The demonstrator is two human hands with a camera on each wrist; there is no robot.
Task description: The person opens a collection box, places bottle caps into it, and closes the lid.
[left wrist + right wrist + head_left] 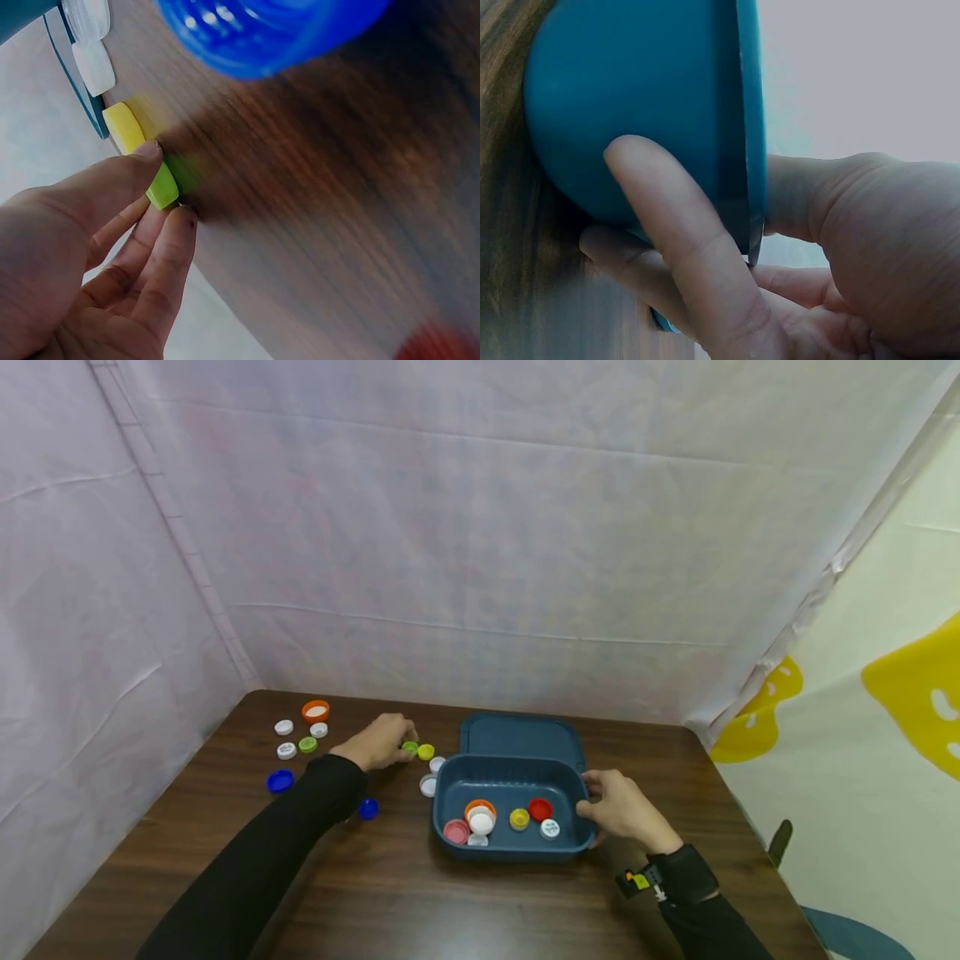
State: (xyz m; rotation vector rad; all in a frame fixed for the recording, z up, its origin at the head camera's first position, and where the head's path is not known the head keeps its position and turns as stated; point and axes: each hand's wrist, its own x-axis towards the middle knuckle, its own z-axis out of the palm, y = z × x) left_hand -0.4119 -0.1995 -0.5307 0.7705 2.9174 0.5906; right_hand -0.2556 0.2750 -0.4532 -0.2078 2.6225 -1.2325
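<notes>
Head view: on a brown tabletop [360,893], my left fingers [401,725] are at a green cap [409,747] just beside a yellow cap [426,752], left of a blue box [517,854] with caps [540,810] inside; my right fingers [595,779] hold its right side. Left wrist view: my thumb and fingers pinch the green cap. Right wrist view: my fingers clasp the box's wall and rim.

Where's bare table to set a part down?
Table, near side: bare wood between the black sleeves, in front of the blue-grey box. Far right: bare between the lid, the right grip and the table's right edge.
Crowded: left of the box, with white caps, a yellow cap and the green cap in the left grip; far-left corner, around the orange cap.
</notes>
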